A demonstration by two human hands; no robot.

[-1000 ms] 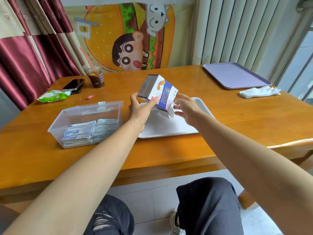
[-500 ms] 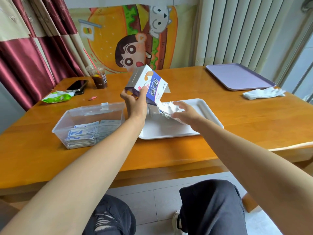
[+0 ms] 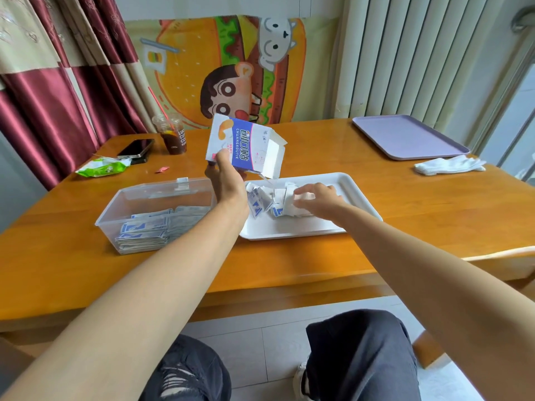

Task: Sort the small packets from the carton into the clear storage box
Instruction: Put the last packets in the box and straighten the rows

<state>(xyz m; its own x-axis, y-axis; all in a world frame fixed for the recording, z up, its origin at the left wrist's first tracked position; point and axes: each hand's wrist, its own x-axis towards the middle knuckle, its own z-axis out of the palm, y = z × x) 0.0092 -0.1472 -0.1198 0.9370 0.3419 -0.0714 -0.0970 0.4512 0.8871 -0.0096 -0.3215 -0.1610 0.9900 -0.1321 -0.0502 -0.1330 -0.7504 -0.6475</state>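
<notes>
- Sitting at the bottom edge of the frame are two knees in dark trousers [image 3: 362, 357], the lower-left one in ripped fabric.
- Two bare forearms reach up from the lower corners over a glossy orange-brown wooden table [image 3: 405, 221].
- Left of centre stands a clear storage box [image 3: 162, 198], rectangular, thin plastic, with a small clip on its far rim; flat blue-and-white stacked packets [image 3: 147, 230] lie in neat piles inside.
- Just right of it sits a white tray [image 3: 289, 227], smooth with rounded corners, bearing a loose heap of packets [image 3: 266, 202].
- The right hand [image 3: 317, 199] lies on that heap, fingers spread and fairly flat, slightly blurred.
- The left hand [image 3: 228, 183] grips a cardboard carton [image 3: 246, 147] above the tray's near-left end, tilted with its open flap end down and to the right; it reads "CHUANGKOUTIE" on a blue band.
- Farther, at middle left: a crumpled green wrapper [image 3: 101, 168], a dark phone [image 3: 136, 148] and a lidded plastic cup [image 3: 172, 137] of dark drink, lettered "LUC".
- Upper right holds a lilac tray [image 3: 405, 137] and a white cloth [image 3: 448, 165].
- Behind hangs a cartoon burger cloth [image 3: 202, 68].
</notes>
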